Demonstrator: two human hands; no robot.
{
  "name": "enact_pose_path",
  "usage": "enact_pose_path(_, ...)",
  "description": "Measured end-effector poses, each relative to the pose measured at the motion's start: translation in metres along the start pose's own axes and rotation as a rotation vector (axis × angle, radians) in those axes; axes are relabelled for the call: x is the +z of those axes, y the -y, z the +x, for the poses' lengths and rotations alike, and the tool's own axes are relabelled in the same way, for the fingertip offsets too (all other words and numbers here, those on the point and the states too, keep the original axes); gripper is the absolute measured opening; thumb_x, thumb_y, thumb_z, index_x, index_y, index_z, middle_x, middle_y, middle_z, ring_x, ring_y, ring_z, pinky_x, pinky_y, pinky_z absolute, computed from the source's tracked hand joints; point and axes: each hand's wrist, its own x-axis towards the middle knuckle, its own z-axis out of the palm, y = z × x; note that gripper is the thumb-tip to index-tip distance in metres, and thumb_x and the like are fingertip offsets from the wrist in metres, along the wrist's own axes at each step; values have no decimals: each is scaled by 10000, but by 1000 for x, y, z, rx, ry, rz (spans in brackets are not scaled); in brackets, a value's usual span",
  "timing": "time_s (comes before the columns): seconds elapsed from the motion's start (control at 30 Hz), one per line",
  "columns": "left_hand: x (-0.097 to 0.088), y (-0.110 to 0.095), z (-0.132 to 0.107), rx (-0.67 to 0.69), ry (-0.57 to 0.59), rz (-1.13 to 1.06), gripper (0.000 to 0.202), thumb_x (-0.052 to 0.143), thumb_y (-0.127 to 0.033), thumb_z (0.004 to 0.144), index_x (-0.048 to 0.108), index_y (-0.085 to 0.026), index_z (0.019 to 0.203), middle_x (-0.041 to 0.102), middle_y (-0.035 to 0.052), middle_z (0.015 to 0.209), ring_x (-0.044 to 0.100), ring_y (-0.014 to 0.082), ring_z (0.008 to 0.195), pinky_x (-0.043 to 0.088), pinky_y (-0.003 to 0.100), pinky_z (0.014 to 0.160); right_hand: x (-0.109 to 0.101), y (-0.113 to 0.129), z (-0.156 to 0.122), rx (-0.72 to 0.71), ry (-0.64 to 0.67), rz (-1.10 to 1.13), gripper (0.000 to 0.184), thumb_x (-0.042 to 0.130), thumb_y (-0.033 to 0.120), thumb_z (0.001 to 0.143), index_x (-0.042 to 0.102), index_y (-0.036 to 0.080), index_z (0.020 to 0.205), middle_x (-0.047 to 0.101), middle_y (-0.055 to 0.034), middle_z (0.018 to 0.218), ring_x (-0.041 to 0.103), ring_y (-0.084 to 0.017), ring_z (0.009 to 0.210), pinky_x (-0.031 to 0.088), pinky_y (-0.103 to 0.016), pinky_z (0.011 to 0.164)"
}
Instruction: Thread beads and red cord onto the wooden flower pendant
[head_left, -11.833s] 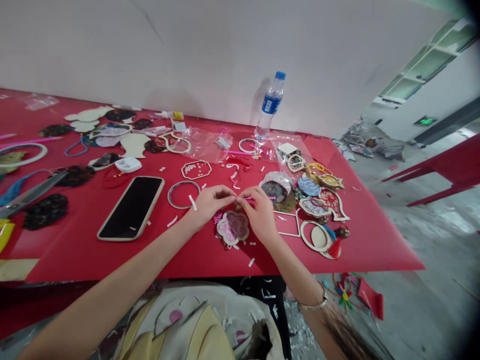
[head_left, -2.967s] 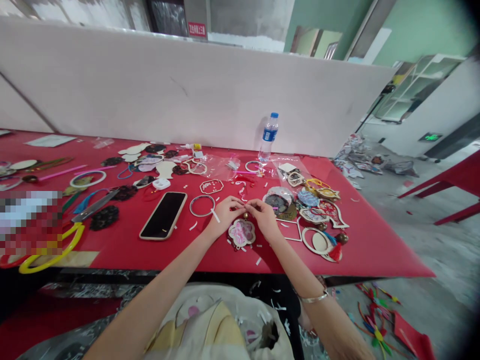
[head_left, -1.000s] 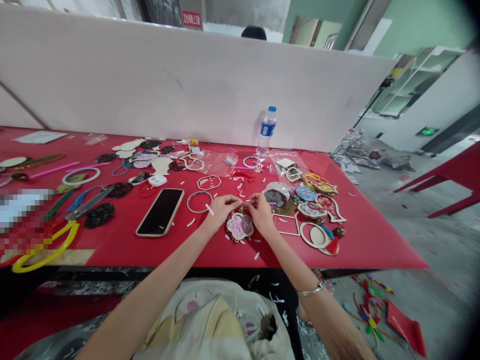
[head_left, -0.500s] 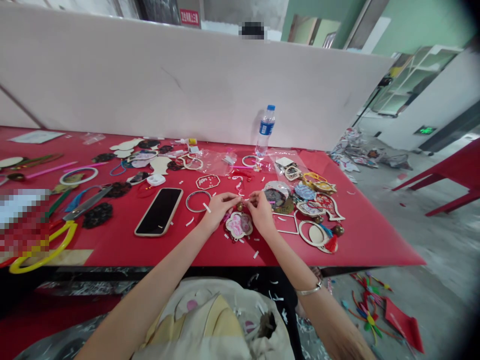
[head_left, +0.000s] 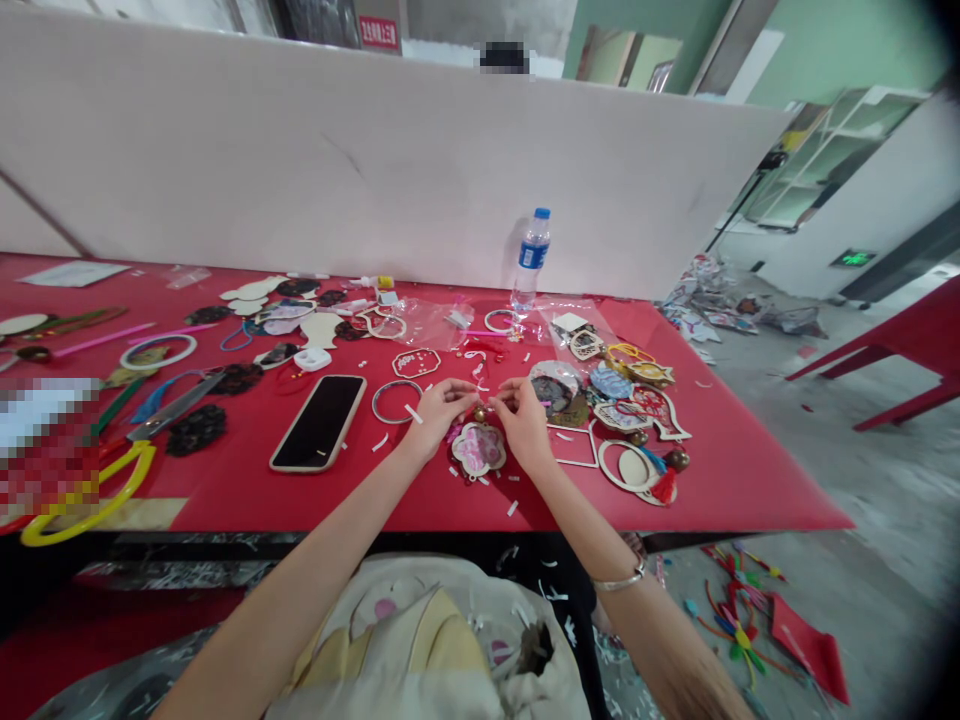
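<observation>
A flower-shaped wooden ornament with pink fabric (head_left: 478, 450) lies on the red table (head_left: 247, 490), with a small brown bead (head_left: 478, 412) at its top. My left hand (head_left: 436, 411) and my right hand (head_left: 523, 420) meet just above it, both pinched on a thin cord beside the bead. The cord itself is too fine to follow. A bracelet sits on my right wrist.
A phone (head_left: 318, 422) and a metal ring (head_left: 396, 401) lie left of my hands. Finished ornaments (head_left: 637, 400) are piled to the right. A water bottle (head_left: 531, 256) stands by the white partition (head_left: 375, 170). Scissors (head_left: 176, 405), wooden frames and fabric pieces cover the left. Paper scraps are scattered around.
My hands stay pinched above the flower ornament, with only small finger shifts. The view has barely moved since a second ago.
</observation>
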Motion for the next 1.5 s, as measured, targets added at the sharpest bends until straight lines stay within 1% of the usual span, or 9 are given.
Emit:
enact_pose_path(0.13,0,1,0,8,-1,-3,259,729,-325,658,609,-138,791,576,-23,635,464,61,483,371,201,478,1,-1,1,-13,-7,35,204,598,249,753,474,212,912,576,19,759,584,-144,705,470,-286,696)
enact_pose_path(0.43,-2,5,0,44,49,31,240,707,-336,689,647,-134,805,590,-9,636,457,70,493,340,198,466,1,0,1,-26,-16,70,210,617,238,738,476,215,892,575,27,758,581,-135,703,467,-277,694)
enact_pose_path(0.73,-1,6,2,48,71,35,229,702,-333,697,655,-133,799,602,-9,641,457,74,498,344,207,485,-1,6,0,-58,16,56,194,616,234,748,500,215,902,595,14,790,587,-140,728,466,-282,714)
enact_pose_path(0.93,-2,5,0,63,103,55,242,704,-344,705,668,-133,816,651,16,707,499,86,540,379,214,529,-2,7,1,-58,31,88,202,633,248,738,510,217,896,613,13,795,600,-147,744,469,-282,710)
enact_pose_path(1.07,-1,3,-1,44,120,61,266,704,-362,706,679,-134,841,670,26,720,509,93,538,374,219,520,-2,8,2,-33,28,131,201,649,251,724,523,214,876,620,12,793,601,-147,735,469,-285,710)
enact_pose_path(1.23,0,4,0,38,135,46,253,715,-340,692,686,-132,834,692,44,747,606,145,670,431,237,598,-2,7,4,13,38,231,225,674,259,700,520,214,858,610,23,762,597,-142,717,472,-282,704)
enact_pose_path(1.3,0,4,0,40,138,47,249,717,-334,689,693,-132,831,698,47,753,618,154,692,444,242,617,-2,6,4,19,43,247,231,680,268,696,523,212,856,606,22,767,593,-140,714,471,-280,703)
enact_pose_path(1.4,0,4,0,28,140,46,245,721,-327,684,703,-131,830,694,39,738,585,126,624,423,228,571,-1,6,4,7,49,216,232,678,295,700,529,212,856,602,18,781,575,-134,695,465,-272,681)
enact_pose_path(1.5,0,5,0,-18,139,20,267,739,-335,663,708,-133,834,674,19,698,493,80,510,371,214,503,-1,7,4,-20,45,153,230,666,322,710,530,212,859,602,17,787,550,-124,662,454,-261,645)
